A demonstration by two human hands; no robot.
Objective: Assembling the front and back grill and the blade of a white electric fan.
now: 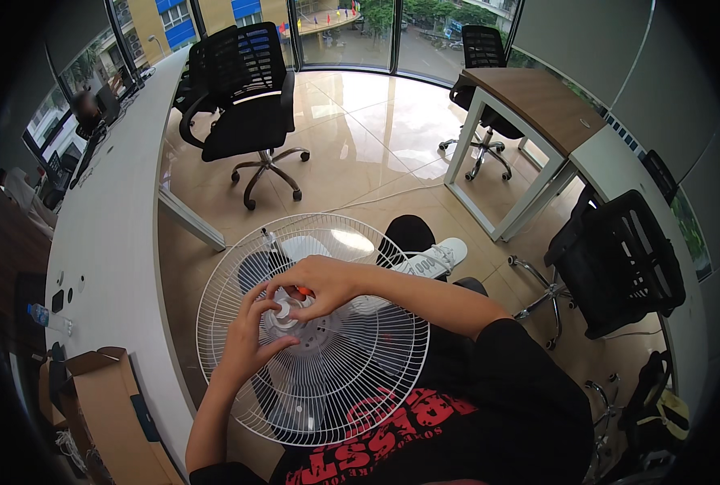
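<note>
A fan head with a round white wire guard [376, 356] rests on my lap, its blades showing through the wires. At its centre is a small white plastic knob [282, 312] on the hub. My right hand [324, 283] reaches in from the right, its thumb and fingers closed around the knob. From the lower left, my left hand [247, 335] curls around the hub, its fingertips at the knob and its thumb lower on the hub. A small orange piece [304, 291] shows beside my right hand's fingers; whether that hand holds it is unclear.
A long white desk [122, 242] runs along the left, with an open cardboard box [113, 412] and a plastic bottle [49, 318] at its near end. Black office chairs [251, 113] stand ahead and at right [618, 267]. A brown-topped table [538, 105] stands far right. A cable [384, 194] crosses the floor.
</note>
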